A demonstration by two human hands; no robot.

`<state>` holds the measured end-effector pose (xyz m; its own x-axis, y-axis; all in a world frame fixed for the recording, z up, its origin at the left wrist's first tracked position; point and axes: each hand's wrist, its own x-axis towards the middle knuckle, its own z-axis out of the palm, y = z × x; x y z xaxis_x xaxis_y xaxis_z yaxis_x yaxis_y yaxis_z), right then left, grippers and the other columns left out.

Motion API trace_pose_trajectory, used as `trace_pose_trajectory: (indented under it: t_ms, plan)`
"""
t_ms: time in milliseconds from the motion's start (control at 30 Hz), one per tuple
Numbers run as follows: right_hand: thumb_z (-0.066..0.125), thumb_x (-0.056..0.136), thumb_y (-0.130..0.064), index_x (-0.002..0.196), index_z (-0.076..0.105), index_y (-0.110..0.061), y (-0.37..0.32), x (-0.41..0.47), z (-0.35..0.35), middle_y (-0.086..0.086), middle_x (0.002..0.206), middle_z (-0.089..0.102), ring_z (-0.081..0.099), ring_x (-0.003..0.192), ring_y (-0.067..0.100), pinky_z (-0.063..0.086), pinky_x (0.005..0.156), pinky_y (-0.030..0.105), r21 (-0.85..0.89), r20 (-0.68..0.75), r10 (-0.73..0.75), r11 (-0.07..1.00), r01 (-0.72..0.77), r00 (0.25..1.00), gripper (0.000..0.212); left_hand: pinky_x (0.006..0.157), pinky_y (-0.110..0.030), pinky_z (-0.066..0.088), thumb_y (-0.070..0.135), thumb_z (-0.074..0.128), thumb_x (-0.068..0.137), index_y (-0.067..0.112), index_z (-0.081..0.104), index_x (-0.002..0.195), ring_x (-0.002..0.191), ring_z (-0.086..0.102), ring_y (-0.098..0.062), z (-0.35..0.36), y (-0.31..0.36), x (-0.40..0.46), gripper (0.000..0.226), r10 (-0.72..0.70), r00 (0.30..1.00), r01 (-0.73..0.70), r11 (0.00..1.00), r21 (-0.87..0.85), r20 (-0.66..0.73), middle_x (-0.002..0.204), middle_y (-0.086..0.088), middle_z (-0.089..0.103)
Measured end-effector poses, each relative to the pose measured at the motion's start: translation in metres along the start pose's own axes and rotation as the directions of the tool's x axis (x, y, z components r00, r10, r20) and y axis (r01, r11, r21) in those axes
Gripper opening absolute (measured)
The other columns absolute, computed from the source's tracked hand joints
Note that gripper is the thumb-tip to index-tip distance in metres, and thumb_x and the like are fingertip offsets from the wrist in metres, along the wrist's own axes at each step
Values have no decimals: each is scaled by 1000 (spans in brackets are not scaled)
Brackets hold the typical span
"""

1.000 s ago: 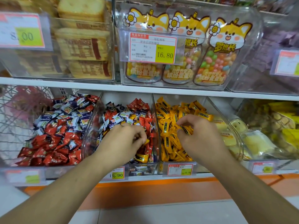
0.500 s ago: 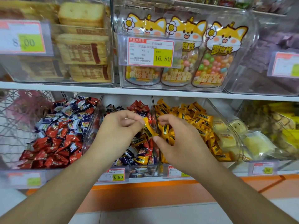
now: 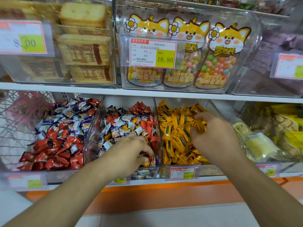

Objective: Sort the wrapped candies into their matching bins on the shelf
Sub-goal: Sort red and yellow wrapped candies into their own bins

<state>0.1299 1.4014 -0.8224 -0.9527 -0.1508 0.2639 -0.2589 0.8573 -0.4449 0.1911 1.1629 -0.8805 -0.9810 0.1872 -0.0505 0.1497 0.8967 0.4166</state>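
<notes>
Shelf (image 3: 147,94), lower tier: three clear bins side by side. Left bin (image 3: 54,173) holds red and blue-white candies. Middle bin (image 3: 93,128) is a mixed heap: red, blue-white and some yellow strays. Right bin (image 3: 213,105) holds yellow candies (image 3: 173,128) only. Price tags hang along the near edge.

Right hand (image 3: 216,138) sits in the right bin, on top of the yellow heap, fingers (image 3: 196,133) curled round a small cluster of yellow candies (image 3: 200,126).

Left hand (image 3: 131,149) is down in the near right corner of the middle bin, fingers curled into the pile; a yellow wrapper (image 3: 146,164) shows just under the fingertips, but I cannot tell whether it is pinched or only touched.

Handling, by judgement: each piece looks light, small, pillow-shaped, in glossy film, so likely slippery and crinkly, firm inside, not fragile. Best hold is a pinch across the fat middle; the flat sealed ends would probably slide out. The loose heap will shift when dug into.
</notes>
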Motion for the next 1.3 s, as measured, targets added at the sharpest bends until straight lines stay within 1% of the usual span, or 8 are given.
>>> trace_pose_trajectory:
  t_ms: [167,267,467,567,700,833,1000,1300]
  plan:
    - [68,96,-26,123,65,-23,-7,-4,6,-3,131,59,55,50,6,42,48,12,53,49,-66,997,63,997,28,103,-34,36,36,75,91,38,74,89,107,43,-5,4,-3,7,3,-12,997,13,1000,3,-79,100,23,56]
    - [67,96,-26,122,64,-25,-7,-4,7,-2,132,59,54,45,2,42,52,9,67,54,-77,995,73,996,26,86,-27,52,28,73,93,37,72,81,90,60,4,-10,-2,4,15,-131,961,75,971,-228,-242,86,21,68]
    - [68,97,-35,135,57,-30,-23,-16,14,-18,133,60,50,116,-5,30,88,0,167,83,-256,956,240,963,40,76,-24,50,27,78,90,28,79,84,82,70,0,-42,22,-8,6,-445,769,-21,700,-714,-459,82,15,76]
    - [71,91,-48,138,52,-37,-38,-27,20,-26,120,61,53,115,-9,39,95,9,334,151,-293,914,230,944,52,70,-23,49,25,79,88,23,81,86,73,72,-5,-42,41,-13,3,-497,774,-67,553,-831,-393,76,1,77]
    - [75,93,-32,121,65,-29,-36,-27,27,-21,96,64,59,100,-7,46,81,5,367,76,-246,908,202,966,29,69,-23,50,23,79,87,23,82,88,78,73,-11,-37,47,-14,3,-446,833,-73,497,-865,-327,79,-3,78]
    - [68,98,-36,138,60,-28,-14,-8,14,-12,117,68,59,82,-4,42,63,7,206,-12,-62,977,63,998,42,85,-26,55,21,76,91,27,80,94,89,73,-7,-34,30,-11,8,-354,889,-26,595,-803,-291,88,5,78]
    - [67,96,-32,142,55,-21,3,4,3,2,133,61,57,115,24,36,82,26,57,-90,5,998,0,996,49,85,-16,55,28,72,95,32,75,110,89,65,3,-10,7,8,16,-246,917,150,942,-301,-313,97,16,72]
    - [67,96,-24,129,63,-22,-9,-3,20,-9,124,56,46,90,2,32,77,17,91,6,-111,990,110,994,34,105,-40,40,40,65,98,34,67,128,117,53,-19,4,-7,23,30,-219,939,254,962,103,-265,109,13,72]
